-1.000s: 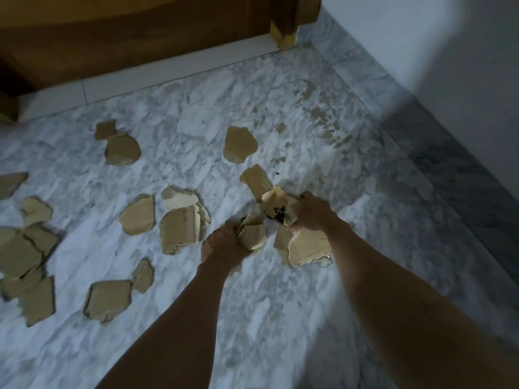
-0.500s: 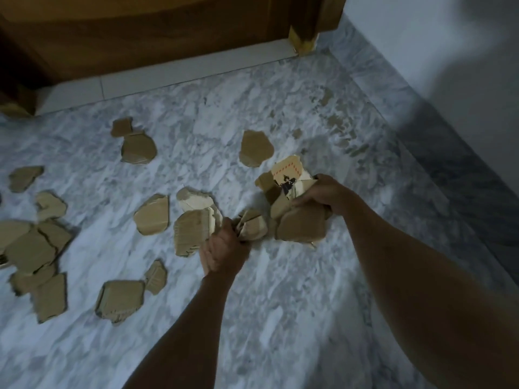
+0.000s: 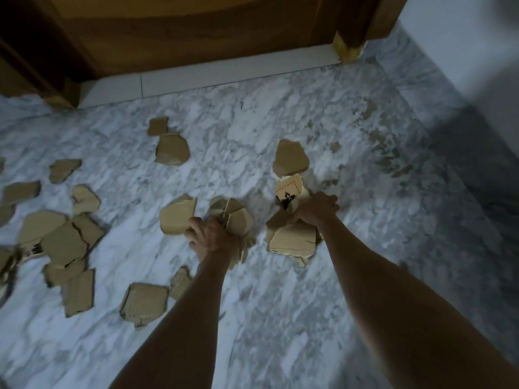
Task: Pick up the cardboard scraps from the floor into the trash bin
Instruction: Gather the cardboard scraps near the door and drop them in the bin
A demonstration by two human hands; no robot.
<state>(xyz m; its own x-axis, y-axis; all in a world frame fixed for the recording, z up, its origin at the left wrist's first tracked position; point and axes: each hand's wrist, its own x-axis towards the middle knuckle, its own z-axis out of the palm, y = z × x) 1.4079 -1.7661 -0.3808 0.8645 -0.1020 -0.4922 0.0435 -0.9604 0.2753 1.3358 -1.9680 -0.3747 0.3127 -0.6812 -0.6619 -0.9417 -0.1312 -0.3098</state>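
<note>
Both hands were down near the marble floor (image 3: 280, 304), set apart from each other. The left hand (image 3: 212, 238) gripped a bunch of scraps (image 3: 237, 219), fingers curled round them. The right hand (image 3: 314, 210) clutched its own stack (image 3: 293, 240), with a printed piece (image 3: 289, 188) sticking up from the top. More scraps lay loose on the floor: 1 (image 3: 177, 216) just beside the left hand, 1 (image 3: 290, 160) beyond the right hand, 2 (image 3: 171, 150) near the door (image 3: 196, 32), and a pile (image 3: 61, 240) at the left. No bin was in view.
</note>
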